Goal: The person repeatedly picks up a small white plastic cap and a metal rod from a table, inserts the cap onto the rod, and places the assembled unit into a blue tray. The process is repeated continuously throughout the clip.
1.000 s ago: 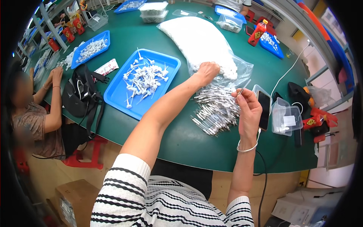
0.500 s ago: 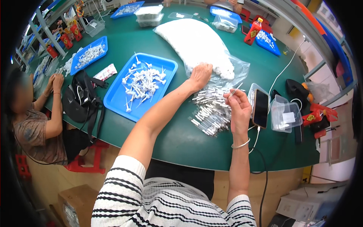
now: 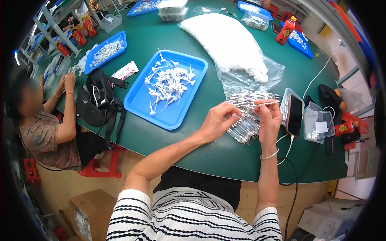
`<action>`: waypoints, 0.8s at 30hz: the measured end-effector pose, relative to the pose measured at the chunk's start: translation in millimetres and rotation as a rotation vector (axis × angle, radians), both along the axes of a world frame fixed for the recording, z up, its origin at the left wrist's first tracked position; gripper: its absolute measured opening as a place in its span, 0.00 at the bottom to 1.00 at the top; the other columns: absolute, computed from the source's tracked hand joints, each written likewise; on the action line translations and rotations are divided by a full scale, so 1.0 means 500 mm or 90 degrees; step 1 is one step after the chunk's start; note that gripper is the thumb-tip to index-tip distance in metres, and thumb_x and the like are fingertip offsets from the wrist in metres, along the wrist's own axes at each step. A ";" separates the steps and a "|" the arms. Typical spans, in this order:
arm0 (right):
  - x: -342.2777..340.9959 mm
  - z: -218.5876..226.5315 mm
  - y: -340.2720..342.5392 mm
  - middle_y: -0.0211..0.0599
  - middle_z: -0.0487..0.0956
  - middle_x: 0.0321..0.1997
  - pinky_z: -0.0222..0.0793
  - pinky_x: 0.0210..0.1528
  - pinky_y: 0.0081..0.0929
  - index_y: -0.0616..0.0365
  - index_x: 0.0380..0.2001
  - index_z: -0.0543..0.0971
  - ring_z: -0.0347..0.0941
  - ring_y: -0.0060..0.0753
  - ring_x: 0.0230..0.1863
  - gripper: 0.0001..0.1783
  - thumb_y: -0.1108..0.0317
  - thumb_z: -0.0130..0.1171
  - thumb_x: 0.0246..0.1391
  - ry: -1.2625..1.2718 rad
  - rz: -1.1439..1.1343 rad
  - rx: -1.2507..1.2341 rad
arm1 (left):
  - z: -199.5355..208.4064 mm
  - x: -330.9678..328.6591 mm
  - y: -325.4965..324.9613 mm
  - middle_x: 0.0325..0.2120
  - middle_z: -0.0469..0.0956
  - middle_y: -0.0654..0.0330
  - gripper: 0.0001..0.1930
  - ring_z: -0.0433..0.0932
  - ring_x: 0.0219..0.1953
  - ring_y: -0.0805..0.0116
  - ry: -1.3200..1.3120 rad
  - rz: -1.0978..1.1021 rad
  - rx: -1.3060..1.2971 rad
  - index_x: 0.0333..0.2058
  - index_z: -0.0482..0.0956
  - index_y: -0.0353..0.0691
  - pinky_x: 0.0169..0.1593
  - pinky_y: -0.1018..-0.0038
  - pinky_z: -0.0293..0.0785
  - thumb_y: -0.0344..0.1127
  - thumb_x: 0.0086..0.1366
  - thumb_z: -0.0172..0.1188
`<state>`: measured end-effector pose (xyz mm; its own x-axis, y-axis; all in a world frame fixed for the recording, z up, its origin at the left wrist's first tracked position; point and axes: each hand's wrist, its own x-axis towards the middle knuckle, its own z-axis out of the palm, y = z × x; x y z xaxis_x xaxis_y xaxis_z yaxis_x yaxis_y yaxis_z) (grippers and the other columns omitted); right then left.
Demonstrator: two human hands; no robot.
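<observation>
My left hand (image 3: 219,122) is closed in a pinch, with a small white cap (image 3: 235,115) showing at its fingertips. To its right my right hand (image 3: 269,120) pinches a thin pale rod (image 3: 268,103), which points right and slightly up. Under and between both hands lies a heap of slim metal-ended rods (image 3: 244,130). Just beyond the heap, a clear plastic bag (image 3: 275,74) spills a large mass of small white pieces (image 3: 225,42). Left of my hands stands a blue tray (image 3: 134,102) holding white-capped pieces with thin stems (image 3: 171,82).
A phone (image 3: 295,114) leans on a clear container right of my hands, beside a clear box (image 3: 317,124) and white cables. A black bag (image 3: 96,94) lies left of the tray. A co-worker (image 3: 50,132) sits at the left. A red bottle (image 3: 285,31) stands far right.
My left hand has come back from the bag's opening toward my right hand, now with a white cap. The rod in my right hand shows more plainly. The whole view has shifted.
</observation>
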<state>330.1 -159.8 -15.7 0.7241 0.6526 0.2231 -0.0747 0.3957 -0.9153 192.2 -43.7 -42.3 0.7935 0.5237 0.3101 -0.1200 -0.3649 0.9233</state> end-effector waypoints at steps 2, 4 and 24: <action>-0.001 -0.008 0.003 0.38 0.77 0.37 0.72 0.41 0.23 0.59 0.38 0.72 0.73 0.24 0.33 0.06 0.75 0.54 0.56 -0.022 0.016 -0.029 | -0.019 -0.001 -0.004 0.32 0.76 0.61 0.06 0.74 0.30 0.77 0.012 -0.008 -0.101 0.35 0.79 0.35 0.30 0.79 0.73 0.28 0.59 0.61; -0.006 -0.005 0.005 0.35 0.76 0.36 0.72 0.39 0.23 0.60 0.37 0.73 0.72 0.22 0.32 0.05 0.75 0.54 0.56 -0.014 0.006 -0.038 | -0.024 0.001 0.001 0.35 0.76 0.61 0.07 0.76 0.32 0.77 0.022 -0.033 -0.162 0.36 0.79 0.33 0.32 0.80 0.75 0.27 0.59 0.60; -0.014 0.001 0.004 0.43 0.79 0.39 0.75 0.43 0.24 0.64 0.39 0.73 0.78 0.28 0.36 0.06 0.75 0.54 0.59 -0.018 0.015 -0.016 | -0.035 0.000 0.004 0.34 0.79 0.62 0.11 0.76 0.32 0.79 0.037 -0.061 -0.280 0.42 0.79 0.32 0.38 0.81 0.74 0.26 0.61 0.58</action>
